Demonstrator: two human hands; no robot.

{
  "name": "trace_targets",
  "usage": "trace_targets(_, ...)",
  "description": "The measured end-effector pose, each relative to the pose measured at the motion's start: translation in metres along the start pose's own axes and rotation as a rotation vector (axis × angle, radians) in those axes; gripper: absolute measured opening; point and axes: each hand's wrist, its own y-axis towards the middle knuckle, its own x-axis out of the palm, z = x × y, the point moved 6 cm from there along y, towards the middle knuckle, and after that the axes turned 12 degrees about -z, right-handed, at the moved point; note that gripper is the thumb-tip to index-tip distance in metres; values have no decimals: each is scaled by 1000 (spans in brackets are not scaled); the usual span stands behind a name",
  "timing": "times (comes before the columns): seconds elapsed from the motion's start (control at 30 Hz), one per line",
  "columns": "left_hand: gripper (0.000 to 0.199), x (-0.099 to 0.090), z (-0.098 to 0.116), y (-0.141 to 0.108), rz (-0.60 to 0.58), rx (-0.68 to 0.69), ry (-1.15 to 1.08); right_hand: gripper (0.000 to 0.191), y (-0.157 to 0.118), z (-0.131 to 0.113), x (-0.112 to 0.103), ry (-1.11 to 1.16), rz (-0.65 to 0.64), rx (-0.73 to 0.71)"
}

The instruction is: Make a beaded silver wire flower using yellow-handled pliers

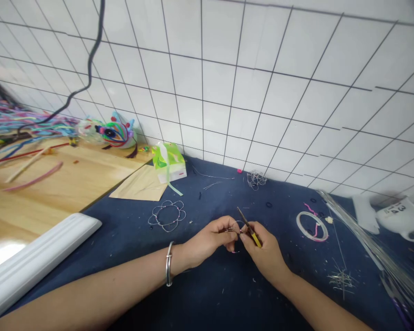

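Note:
Just right of centre in the head view, my left hand (212,239) is closed in a pinch on a thin bent wire (239,221). A silver bracelet sits on that wrist. My right hand (267,255) grips pliers (250,227) with dark jaws and a yellow handle, jaws pointing up and left. Its thumb and fingertips meet the same wire close to the left fingertips. Fingers cover most of the wire, so its full shape is hidden. Left of the hands, a flower-shaped wire frame (179,214) with looped petals lies flat on the dark blue cloth (200,294).
A tangle of wire (256,179) lies by the tiled wall. On the right are a coil ring (298,225), wire clippings (342,279), a long wire bundle (359,230) and a white jug (402,216). A tissue pack (174,168) and white bar (44,262) are left.

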Motion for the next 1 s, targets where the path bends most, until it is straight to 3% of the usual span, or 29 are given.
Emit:
trace_targets(0.13,13,-1,0,0,-18,-13,3,13,0,2,0,-53,14,-37)
trace_targets(0.3,20,-7,-5,2,54,-56,45,12,-1,0,3,-129,28,-100)
trace_targets(0.43,17,-8,-3,4,84,-12,81,11,-2,-5,4,-190,28,-142)
trace_targets(1.0,9,-14,3,2,126,67,98,14,-3,-1,1,-176,35,-129)
